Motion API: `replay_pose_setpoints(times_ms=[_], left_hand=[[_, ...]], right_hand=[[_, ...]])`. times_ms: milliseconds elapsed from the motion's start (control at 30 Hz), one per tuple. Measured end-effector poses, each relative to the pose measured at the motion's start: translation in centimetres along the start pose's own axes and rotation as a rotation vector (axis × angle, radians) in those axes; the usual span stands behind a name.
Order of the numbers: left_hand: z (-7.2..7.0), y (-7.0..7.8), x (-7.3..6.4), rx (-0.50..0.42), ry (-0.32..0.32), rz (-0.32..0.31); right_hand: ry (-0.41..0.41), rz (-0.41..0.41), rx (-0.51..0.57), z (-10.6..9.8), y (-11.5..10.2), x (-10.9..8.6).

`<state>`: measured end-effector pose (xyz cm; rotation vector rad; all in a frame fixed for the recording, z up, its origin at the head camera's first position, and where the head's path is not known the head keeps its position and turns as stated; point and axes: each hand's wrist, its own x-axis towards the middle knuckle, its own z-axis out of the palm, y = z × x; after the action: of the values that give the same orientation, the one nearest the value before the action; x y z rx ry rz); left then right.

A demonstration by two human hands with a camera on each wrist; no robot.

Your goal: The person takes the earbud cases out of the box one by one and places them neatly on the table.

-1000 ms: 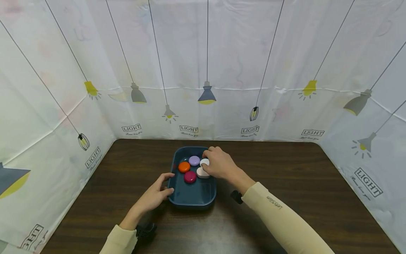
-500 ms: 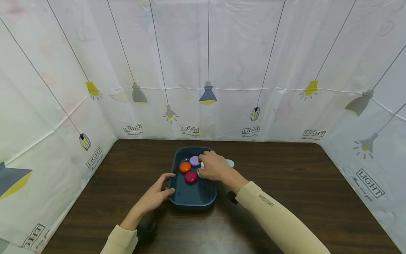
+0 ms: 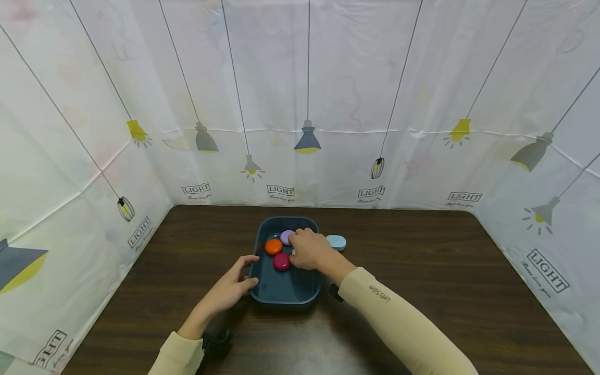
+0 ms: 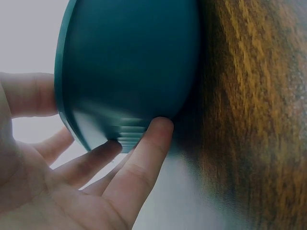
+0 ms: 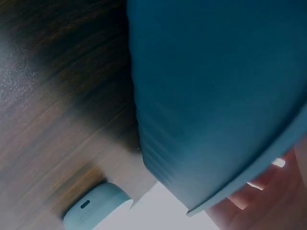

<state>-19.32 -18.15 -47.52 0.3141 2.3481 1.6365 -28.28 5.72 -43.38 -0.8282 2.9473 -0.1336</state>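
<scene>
A dark blue rectangular tray (image 3: 286, 301) with raised walls stands on the table. Inside lie a lilac rounded disc (image 3: 286, 237), an orange disc (image 3: 273, 247) and a crimson disc (image 3: 282, 262). My left hand (image 3: 227, 286) touches the tray's left wall; in the left wrist view its fingertips (image 4: 160, 125) rest against the ribbed side. My right hand (image 3: 310, 250) reaches over the right wall, fingers bent down beside the lilac and crimson discs. It covers the whitish pieces there; I cannot tell if it grips one.
Right of the tray a pale blue rounded piece (image 3: 336, 241) lies on the dark wooden table (image 3: 422, 271); a small slot shows in its side in the right wrist view. A white lamp-printed sheet (image 3: 356, 104) rises behind and at both sides.
My right hand has moved left and slightly nearer over the tray, covering the white and pale pink pieces. The pale blue piece has come into view beside it. My left hand stays put.
</scene>
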Motion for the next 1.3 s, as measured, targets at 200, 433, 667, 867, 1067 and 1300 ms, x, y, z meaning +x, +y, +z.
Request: replay_pose_setpoints(times_ms=[200,433,667,867,1067,1300], left_hand=[[0.0,0.0,0.0,0.001,0.002,-0.002],[0.1,0.1,0.0,0.001,-0.002,0.000],[0.2,-0.1,0.0,-0.001,0.004,-0.001],[0.2,0.0,-0.1,-0.007,0.015,0.005],[0.2,-0.1,-0.1,-0.010,0.018,0.004],[0.2,-0.3,0.0,-0.009,0.013,0.001]], right_hand=[[-0.030,0.009,-0.073,1.0,-0.2,0.5],[-0.036,0.028,-0.106,1.3,-0.3,0.6],[-0.027,0.021,-0.079,1.5,-0.2,0.7],[0.009,0.002,-0.017,1.9,-0.3,0.9],[0.020,-0.004,0.003,2.0,-0.6,0.8],[0.013,-0.004,0.020,2.2,-0.7,1.0]])
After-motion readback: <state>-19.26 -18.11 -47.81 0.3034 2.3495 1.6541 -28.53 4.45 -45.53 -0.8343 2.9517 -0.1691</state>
